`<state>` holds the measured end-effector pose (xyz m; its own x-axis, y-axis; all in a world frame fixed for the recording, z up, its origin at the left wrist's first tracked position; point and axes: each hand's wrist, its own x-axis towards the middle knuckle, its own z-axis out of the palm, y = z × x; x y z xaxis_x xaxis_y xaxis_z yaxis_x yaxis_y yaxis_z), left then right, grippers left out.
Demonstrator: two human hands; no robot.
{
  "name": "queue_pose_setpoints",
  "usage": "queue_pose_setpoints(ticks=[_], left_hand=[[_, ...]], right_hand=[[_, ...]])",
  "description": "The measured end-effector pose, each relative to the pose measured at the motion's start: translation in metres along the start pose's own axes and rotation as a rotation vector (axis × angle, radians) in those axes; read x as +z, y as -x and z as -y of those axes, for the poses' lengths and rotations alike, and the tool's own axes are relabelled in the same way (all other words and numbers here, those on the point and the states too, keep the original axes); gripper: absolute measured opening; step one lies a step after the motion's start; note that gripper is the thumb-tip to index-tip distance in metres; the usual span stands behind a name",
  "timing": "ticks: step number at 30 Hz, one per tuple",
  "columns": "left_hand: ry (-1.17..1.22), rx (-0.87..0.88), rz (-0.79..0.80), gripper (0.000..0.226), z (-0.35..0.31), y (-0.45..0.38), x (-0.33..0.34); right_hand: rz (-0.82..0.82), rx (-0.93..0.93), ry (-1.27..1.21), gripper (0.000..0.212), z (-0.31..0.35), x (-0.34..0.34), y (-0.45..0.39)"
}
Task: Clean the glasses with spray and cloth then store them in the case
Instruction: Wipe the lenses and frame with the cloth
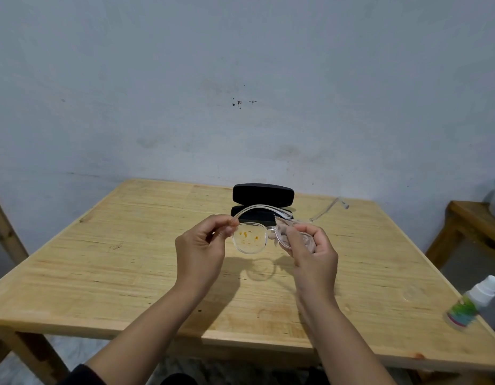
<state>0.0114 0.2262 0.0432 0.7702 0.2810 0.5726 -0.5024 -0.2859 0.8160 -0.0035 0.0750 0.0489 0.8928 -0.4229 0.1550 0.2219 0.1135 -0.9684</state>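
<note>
While the left hand (202,245) pinches one corner of the clear plastic-framed glasses (250,237) above the pale wooden table (107,262), the right hand (313,252) grips a crumpled beige cloth (294,232) against the other lens. Yellow-orange specks dot the uncovered lens, and both temples are unfolded. Behind stands an open black hard case (263,193); a white-capped spray bottle (472,304) stands at the table's right edge.

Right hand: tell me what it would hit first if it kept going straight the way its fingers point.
The right hand, holding the cloth on the glasses, points away toward the open black case. The case looks first in line, though depth is unclear; the hand might pass above it.
</note>
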Motion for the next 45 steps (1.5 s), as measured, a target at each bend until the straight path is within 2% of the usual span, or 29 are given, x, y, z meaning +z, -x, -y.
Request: queue_pose_setpoints(ticks=[5,10,16,18,22,26,31,33,35,37,41,45], left_hand=[[0.003,-0.006,0.005,0.017,0.000,0.000,0.002],[0.018,-0.031,-0.014,0.022,0.000,-0.005,-0.004],[0.008,-0.059,-0.044,0.026,0.001,-0.012,-0.011],[0.007,-0.063,-0.038,0.025,0.001,-0.012,-0.012],[-0.015,-0.044,-0.014,0.020,0.001,-0.009,-0.014],[-0.024,-0.028,-0.010,0.020,0.005,-0.007,-0.017],[-0.053,0.001,0.028,0.021,0.002,0.003,-0.011],[-0.049,0.021,0.027,0.023,0.001,0.008,-0.006],[-0.039,0.034,0.016,0.024,0.001,0.012,-0.002],[-0.041,0.060,0.011,0.023,0.000,0.016,0.002],[-0.036,0.095,0.009,0.021,-0.002,0.016,0.006],[-0.029,0.052,-0.001,0.022,-0.001,0.011,0.003]], right_hand=[[0.045,0.037,-0.012,0.006,0.001,0.000,0.000],[0.190,0.019,0.084,0.007,0.003,-0.007,-0.006],[0.479,-0.022,0.160,0.014,0.009,-0.015,-0.006],[0.499,-0.021,0.179,0.013,0.007,-0.018,-0.007],[0.424,-0.042,0.206,0.012,0.003,-0.020,-0.005],[0.213,-0.046,0.273,0.009,-0.006,-0.025,-0.002],[-0.188,0.045,0.065,0.006,-0.006,-0.009,0.008],[-0.290,0.037,-0.029,0.005,-0.002,0.001,0.010],[-0.344,0.018,-0.110,0.014,0.002,0.007,0.008],[-0.340,-0.007,-0.140,0.020,0.006,0.011,0.007],[-0.223,-0.049,-0.064,0.024,0.005,0.010,0.004],[0.046,-0.013,0.040,0.016,0.005,-0.004,-0.005]])
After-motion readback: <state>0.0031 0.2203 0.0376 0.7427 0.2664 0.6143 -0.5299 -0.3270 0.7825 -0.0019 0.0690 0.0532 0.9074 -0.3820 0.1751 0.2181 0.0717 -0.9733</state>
